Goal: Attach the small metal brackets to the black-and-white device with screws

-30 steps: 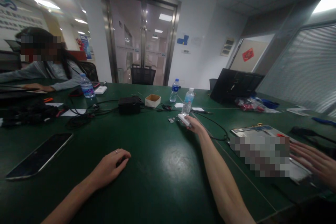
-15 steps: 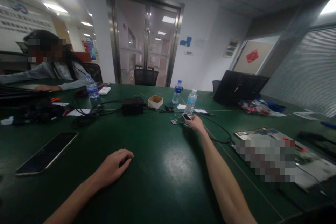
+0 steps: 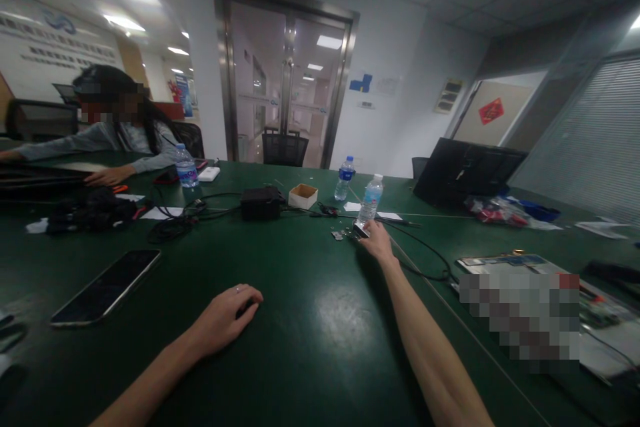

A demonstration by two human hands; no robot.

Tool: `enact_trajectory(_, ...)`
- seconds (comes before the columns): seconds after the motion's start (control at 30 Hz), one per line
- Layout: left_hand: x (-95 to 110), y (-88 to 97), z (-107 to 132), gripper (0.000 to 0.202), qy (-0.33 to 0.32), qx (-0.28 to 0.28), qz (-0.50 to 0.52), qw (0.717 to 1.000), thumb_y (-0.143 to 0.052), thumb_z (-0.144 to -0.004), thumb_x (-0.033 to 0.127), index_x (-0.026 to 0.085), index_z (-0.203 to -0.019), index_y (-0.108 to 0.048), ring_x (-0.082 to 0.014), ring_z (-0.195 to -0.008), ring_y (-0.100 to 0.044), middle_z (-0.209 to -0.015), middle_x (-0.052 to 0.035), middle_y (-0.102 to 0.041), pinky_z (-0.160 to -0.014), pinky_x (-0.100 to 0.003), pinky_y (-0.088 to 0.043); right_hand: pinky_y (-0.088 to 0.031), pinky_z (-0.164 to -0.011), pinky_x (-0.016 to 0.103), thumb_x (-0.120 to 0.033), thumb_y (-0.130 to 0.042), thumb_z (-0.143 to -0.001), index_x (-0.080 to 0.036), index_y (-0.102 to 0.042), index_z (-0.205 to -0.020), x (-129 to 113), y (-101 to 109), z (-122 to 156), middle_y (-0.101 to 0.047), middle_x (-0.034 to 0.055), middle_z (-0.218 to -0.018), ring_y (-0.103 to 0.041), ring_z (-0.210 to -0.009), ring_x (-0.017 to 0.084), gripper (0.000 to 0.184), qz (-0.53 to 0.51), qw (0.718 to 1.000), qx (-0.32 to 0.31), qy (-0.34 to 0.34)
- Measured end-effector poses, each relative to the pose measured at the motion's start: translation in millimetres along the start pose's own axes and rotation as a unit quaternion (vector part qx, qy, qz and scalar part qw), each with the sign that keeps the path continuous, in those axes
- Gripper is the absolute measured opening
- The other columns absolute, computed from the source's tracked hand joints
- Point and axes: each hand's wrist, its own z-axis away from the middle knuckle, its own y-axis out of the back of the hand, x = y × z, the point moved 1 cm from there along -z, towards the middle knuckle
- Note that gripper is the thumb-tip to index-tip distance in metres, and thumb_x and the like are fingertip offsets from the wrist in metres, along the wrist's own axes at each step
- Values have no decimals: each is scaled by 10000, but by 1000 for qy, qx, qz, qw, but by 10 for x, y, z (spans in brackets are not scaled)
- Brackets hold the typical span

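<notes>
My left hand (image 3: 233, 315) rests on the green table (image 3: 280, 347), loosely curved, its thumb apart from the fingers and nothing in it; a ring shows on one finger. Farther out, my right hand (image 3: 379, 241) grips a small rectangular device (image 3: 361, 231) with a dark face and pale edge, low at the tabletop. A water bottle (image 3: 371, 199) stands upright just behind that hand. Left of the device lie several tiny metallic pieces (image 3: 338, 235), too small to name. A large smartphone (image 3: 107, 287) lies face up to the left of my left hand.
Mid-table are a black box (image 3: 261, 203) with cables, an open small carton (image 3: 303, 197) and another bottle (image 3: 345, 179). At right sit a monitor (image 3: 467, 170) and an opened electronic panel (image 3: 505, 263). A person (image 3: 135, 137) sits at the far left, beside a bottle (image 3: 187, 167).
My right hand has turned, and the device now shows less of its face and sits partly behind the fingers. The whole view has shifted slightly; my left hand keeps its pose.
</notes>
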Motion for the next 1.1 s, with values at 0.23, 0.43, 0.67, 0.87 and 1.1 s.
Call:
enact_trajectory(0.23,38,11,10,253,-4,7,2,1000,-414,-927,286,230,-1089,-600,-199,-966,-575,-1077,-29,-618,-835,-334,-508,-451,-659,239,-250,-671,-734,-153,-648,-965,-142,63,-71,-658,60,-825,-613,-805,194,252,-64,994,-81,-34)
enact_trajectory(0.43,164,72,28,264,5,7,-17,1000,-414,-918,273,214,-1084,-609,-209,-949,-578,-1055,-41,-624,-833,-341,-494,-401,-548,195,-250,-607,-778,-141,-725,-802,-506,81,93,-670,16,-724,-583,-661,136,162,-108,960,-256,20)
enact_trajectory(0.67,169,55,19,293,51,44,-51,996,-449,-923,353,205,-1139,-582,-225,-948,-569,-1098,-60,-610,-816,-360,-479,-422,-531,170,-225,-739,-665,-158,-712,-898,-1284,-244,712,-696,-15,-775,-599,-659,115,244,-83,850,-504,133)
enact_trajectory(0.87,220,57,-2,267,39,52,-53,996,-419,-948,336,196,-1093,-596,-226,-954,-569,-1050,-56,-630,-852,-379,-460,-513,-508,231,-375,-759,-657,-171,-667,-823,-1654,-358,1258,-663,-30,-648,-635,-566,146,279,-73,766,-626,127)
enact_trajectory(1.1,209,54,33,225,-1,30,-27,999,-419,-954,256,229,-1083,-602,-198,-960,-570,-1064,-23,-623,-853,-353,-459,-526,-731,317,-454,-677,-781,-150,-669,-927,-1276,-226,699,-690,98,-932,-641,-867,235,338,-32,917,-380,114)
